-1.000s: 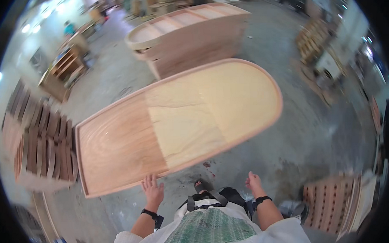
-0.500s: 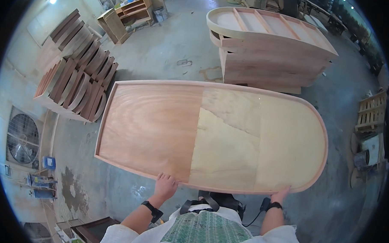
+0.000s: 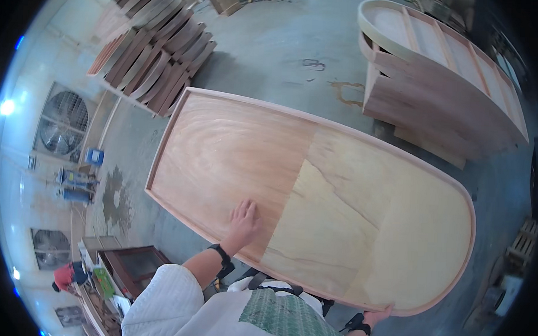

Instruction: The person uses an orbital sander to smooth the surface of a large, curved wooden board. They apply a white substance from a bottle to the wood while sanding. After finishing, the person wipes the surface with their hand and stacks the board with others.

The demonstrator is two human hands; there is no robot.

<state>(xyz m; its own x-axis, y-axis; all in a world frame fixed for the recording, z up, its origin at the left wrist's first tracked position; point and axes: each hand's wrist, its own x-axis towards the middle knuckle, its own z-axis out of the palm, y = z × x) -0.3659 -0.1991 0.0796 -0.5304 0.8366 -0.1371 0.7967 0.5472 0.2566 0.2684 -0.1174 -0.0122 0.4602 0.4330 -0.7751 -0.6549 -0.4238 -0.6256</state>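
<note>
Two hands were on the wooden panel (image 3: 315, 205). Left hand (image 3: 243, 219) lay open and flat, palm down, on its reddish half near the near edge. Right hand (image 3: 377, 316) gripped the near rim at the pale, rounded end; fingers curled over the edge, mostly hidden. Panel was held roughly level in front of the person, above the concrete floor (image 3: 273, 55), raised rim facing up. Further out: stack of curved wooden slats (image 3: 157, 51) at upper left, a large curved wooden frame (image 3: 444, 79) at upper right. Wall fan (image 3: 63, 122) at far left.
</note>
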